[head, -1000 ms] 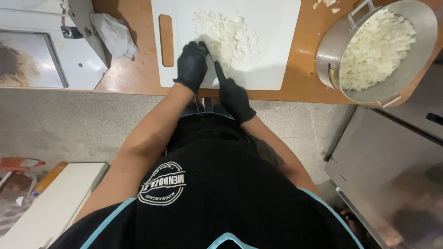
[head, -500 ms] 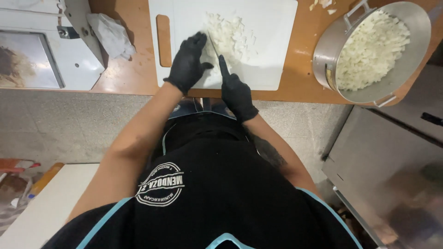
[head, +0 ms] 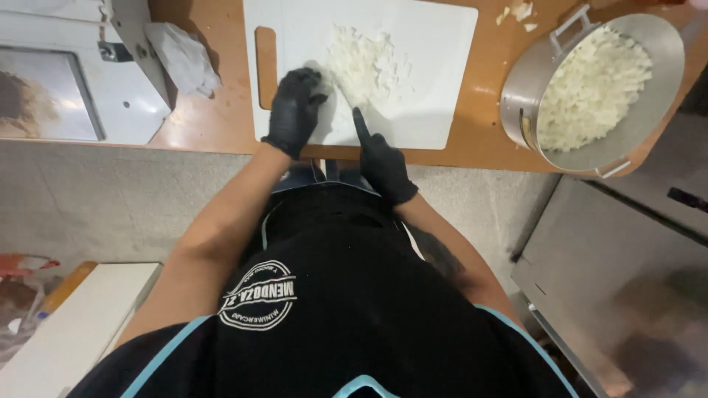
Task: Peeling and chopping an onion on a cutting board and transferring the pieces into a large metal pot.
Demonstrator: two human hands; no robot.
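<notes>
Chopped onion (head: 365,63) lies heaped mid-way on our white cutting board (head: 442,88). Our left hand (head: 295,110) rests spread beside it, grasping nothing; our right hand (head: 380,158) grips a knife (head: 346,92), forefinger along it. We judge chopping underway, needing regathered pieces next.

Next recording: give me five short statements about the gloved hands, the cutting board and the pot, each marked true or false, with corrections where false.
1. Both hands wear black gloves. True: left hand, right hand.
2. The cutting board is green. False: it is white.
3. A pile of chopped white pieces lies on the board. True.
4. The metal pot is empty. False: it holds chopped white pieces.
5. The pot stands to the person's left. False: it stands on the right of the board.
</notes>
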